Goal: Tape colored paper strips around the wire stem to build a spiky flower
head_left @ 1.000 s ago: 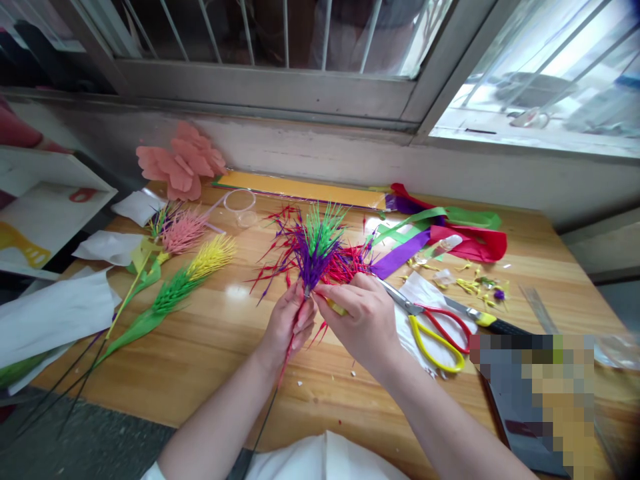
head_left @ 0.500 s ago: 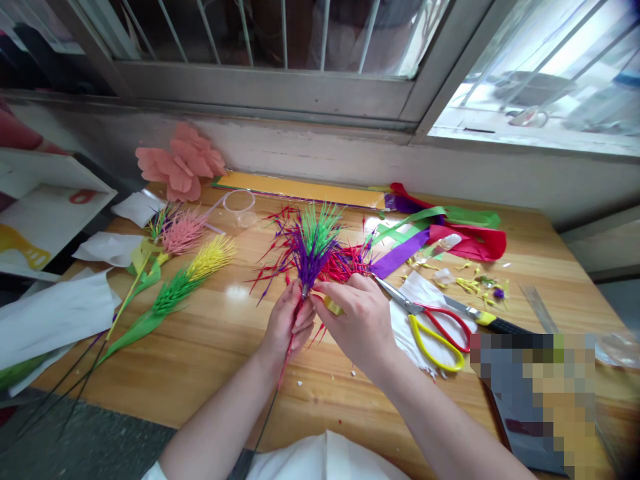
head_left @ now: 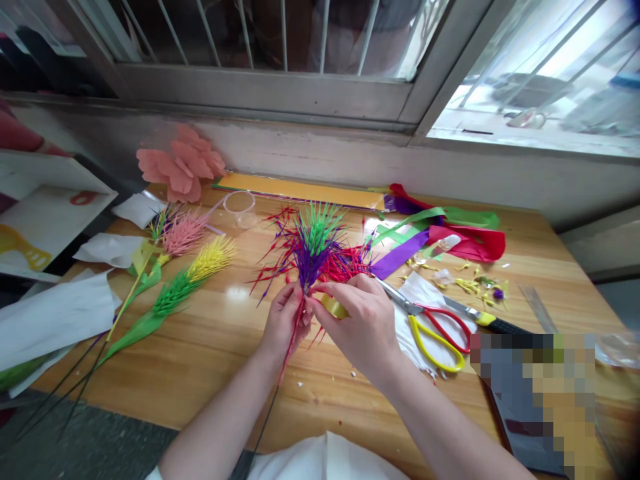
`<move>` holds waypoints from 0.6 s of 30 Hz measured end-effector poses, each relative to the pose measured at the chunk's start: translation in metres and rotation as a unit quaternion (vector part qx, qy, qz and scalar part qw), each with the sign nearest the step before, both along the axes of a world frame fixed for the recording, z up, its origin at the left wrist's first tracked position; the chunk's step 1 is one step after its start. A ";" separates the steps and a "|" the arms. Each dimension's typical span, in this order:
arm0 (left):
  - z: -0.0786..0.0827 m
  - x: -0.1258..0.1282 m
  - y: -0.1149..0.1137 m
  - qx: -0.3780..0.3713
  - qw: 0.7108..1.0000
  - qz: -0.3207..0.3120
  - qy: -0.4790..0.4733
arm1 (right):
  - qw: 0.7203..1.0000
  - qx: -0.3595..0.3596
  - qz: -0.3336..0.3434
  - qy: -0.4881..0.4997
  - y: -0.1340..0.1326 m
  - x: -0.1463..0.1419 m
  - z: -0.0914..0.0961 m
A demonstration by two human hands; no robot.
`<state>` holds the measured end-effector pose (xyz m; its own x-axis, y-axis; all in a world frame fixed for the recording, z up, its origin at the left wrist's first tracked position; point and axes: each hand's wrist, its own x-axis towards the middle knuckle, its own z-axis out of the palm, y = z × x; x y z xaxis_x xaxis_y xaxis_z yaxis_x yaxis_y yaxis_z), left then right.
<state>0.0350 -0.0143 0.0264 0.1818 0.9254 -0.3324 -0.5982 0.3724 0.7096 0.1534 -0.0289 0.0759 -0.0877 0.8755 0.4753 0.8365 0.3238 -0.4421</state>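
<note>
My left hand [head_left: 285,319] is closed around the stem of a handmade paper wheat ear [head_left: 313,250], just below its head. Green tips top the ear, purple bristles form its base, and red wraps the upper stem above a dark wire. Thumb and forefinger of my right hand [head_left: 357,317] pinch at the base of the purple bristles, touching the stem beside my left fingertips. A yellow roll [head_left: 334,307] shows under my right hand; whether the hand holds it I cannot tell. Loose red and purple pieces [head_left: 345,261] lie behind the ear.
Scissors [head_left: 425,320] and a black-handled cutter [head_left: 500,325] lie to the right on white paper. Finished paper wheat stems [head_left: 173,293] rest at left. Coloured strips [head_left: 465,237] and yellow bits [head_left: 467,285] are at back right, a pink paper flower [head_left: 183,163] at back left.
My right fingers have shifted slightly at the base of the ear, and more of the yellow roll shows. My left hand keeps its hold, nearly in the same place.
</note>
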 end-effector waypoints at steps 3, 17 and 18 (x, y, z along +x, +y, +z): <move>0.001 0.000 -0.001 -0.016 0.999 -0.023 0.041 | 1.000 -0.010 0.007 0.012 -0.003 0.002 0.002; 0.001 -0.002 0.000 0.008 0.999 0.004 0.035 | 0.999 -0.025 0.017 0.046 -0.012 0.000 0.000; 0.001 -0.002 0.000 0.010 0.999 0.010 0.032 | 0.998 -0.024 0.018 0.048 -0.013 0.000 -0.001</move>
